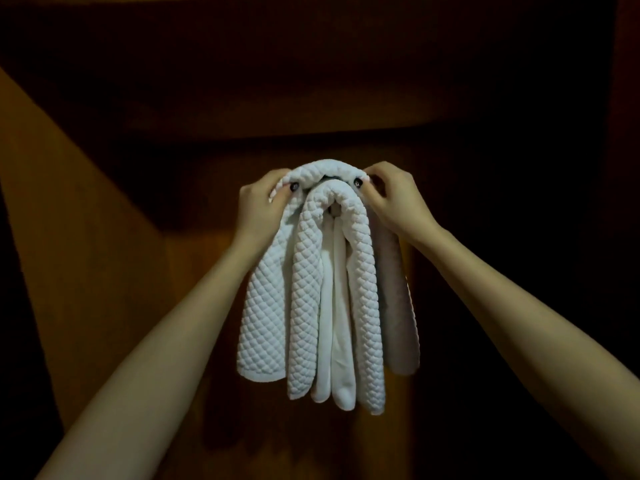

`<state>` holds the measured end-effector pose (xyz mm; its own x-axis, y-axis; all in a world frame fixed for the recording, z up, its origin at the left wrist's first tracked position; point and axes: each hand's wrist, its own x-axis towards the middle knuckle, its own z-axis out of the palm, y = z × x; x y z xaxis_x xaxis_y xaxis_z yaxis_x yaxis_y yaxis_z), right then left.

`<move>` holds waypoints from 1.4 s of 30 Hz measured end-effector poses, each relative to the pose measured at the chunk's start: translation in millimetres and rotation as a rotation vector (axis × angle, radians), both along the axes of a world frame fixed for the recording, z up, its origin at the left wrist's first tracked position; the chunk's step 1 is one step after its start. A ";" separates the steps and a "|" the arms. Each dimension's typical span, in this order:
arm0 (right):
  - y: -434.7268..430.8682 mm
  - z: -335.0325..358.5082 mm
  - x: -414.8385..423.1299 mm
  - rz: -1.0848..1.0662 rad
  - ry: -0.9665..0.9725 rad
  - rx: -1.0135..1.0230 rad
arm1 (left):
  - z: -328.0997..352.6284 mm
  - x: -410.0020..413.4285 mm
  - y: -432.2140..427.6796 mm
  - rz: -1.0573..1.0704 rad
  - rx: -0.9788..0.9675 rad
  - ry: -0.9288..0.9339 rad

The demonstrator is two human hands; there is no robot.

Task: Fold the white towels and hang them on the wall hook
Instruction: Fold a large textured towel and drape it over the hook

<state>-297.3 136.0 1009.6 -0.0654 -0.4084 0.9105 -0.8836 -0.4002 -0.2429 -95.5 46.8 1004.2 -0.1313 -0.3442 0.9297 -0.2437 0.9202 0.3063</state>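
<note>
Several folded white towels hang in the middle of the head view against a dark brown wooden wall. A quilted towel [304, 299] drapes over a hook whose dark tip [335, 210] peeks out under its fold. A smooth white towel [337, 341] hangs inside it. A second quilted towel [263, 327] arches over the top and falls on the left. My left hand [259, 206] pinches its top fold on the left side. My right hand [391, 199] pinches the same fold on the right side. Behind them on the right hangs a shaded towel [398, 306].
The dark wooden wall panel [311, 109] fills the background, with a lighter angled wooden side [69, 209] on the left. The right side [554, 202] is very dark and shows no detail.
</note>
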 end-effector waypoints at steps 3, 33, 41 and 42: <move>0.7 7.1 -5.9 -0.039 0.015 -0.023 | 18.0 -8.7 2.2 -0.002 -0.071 0.045; 28.0 -147.2 -38.9 -0.097 -0.228 0.119 | -155.0 48.3 -6.8 0.364 0.056 -0.021; 32.4 -161.5 -22.5 0.078 -0.391 0.195 | -191.7 -0.6 17.1 0.082 0.260 0.043; 33.0 -166.1 -20.9 0.119 -0.405 0.217 | -195.2 -5.4 20.9 0.053 0.294 0.064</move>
